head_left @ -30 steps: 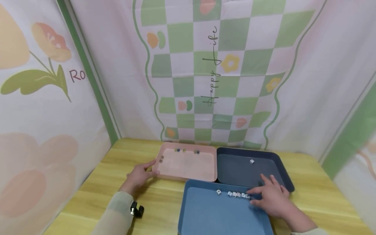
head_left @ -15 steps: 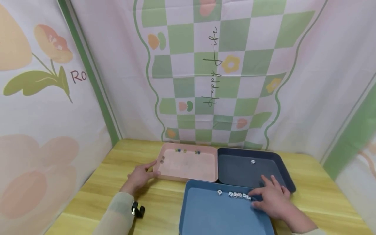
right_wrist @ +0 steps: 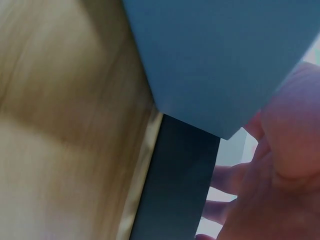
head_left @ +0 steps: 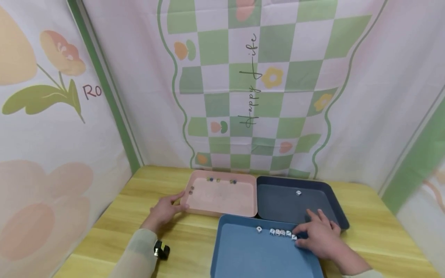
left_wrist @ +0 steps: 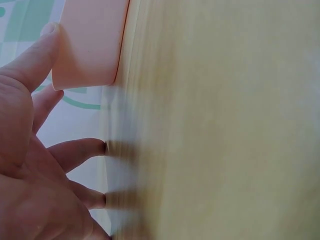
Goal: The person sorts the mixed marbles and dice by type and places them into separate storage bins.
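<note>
My right hand reaches over the right rim of the blue tray, its thumb and index fingertip closed on the die at the right end of a row. The other white dice of that row stand close together, and one single die sits apart on their left. My left hand rests at the near left corner of the pink tray. In the left wrist view, the thumb touches the tray's wall while the other fingers spread loosely. The right wrist view hides the fingertips behind the blue tray.
A dark navy tray adjoins the pink one on the right and holds one white die. Several small coloured dice lie along the pink tray's far and left sides. All trays stand on a wooden table before a hanging printed cloth.
My right thumb and index finger have shifted slightly toward me, and the end die has moved a little with them, out of line. The left hand stays on the pink tray.
</note>
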`<state>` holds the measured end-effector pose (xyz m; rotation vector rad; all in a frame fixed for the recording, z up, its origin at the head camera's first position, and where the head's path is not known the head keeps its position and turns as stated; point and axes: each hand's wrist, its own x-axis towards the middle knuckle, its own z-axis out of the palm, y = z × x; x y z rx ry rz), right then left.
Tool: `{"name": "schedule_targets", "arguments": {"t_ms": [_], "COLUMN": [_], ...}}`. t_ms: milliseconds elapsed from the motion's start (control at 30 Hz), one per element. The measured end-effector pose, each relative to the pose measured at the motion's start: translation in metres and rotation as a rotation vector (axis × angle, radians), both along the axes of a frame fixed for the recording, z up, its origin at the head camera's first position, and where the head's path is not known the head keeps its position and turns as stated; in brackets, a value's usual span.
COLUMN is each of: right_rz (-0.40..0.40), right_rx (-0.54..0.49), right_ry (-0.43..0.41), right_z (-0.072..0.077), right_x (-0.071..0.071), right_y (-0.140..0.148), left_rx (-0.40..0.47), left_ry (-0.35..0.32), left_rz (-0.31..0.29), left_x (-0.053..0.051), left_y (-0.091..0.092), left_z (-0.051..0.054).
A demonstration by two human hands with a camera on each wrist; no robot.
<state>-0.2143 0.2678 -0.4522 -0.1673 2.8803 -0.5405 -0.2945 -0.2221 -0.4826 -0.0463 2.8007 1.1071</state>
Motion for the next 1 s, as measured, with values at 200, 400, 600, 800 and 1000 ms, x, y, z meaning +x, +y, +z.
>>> {"name": "schedule_targets", "arguments": {"t_ms": [200,400,600,800,1000], "right_rz": [0.001,-0.010,-0.013,-0.008,0.021], "right_rx": [0.004,0.007,0.005,-0.010,-0.065], "right_ry": [0.018,-0.007,0.014,0.016,0.070], "right_z": [-0.005,-0.006,-0.005,-0.003,0.004], "right_x": [-0.003,-0.003,-0.002,0.000,-0.001], "right_y": [0.000,-0.001,-0.004,-0.004,0.003], "left_rx": [0.006,0.038,0.026,0.018,0.011], "left_ry": [0.014,0.001,0.008,0.010,0.011], "left_rz": [0.002,-0.003,-0.001,-0.005,-0.004], "left_x": [0.000,-0.001,0.000,0.000,-0.001], "left_y": [-0.001,-0.002,-0.002,-0.002,-0.002], "left_z": [0.002,-0.002,-0.004,-0.004,-0.004]}}
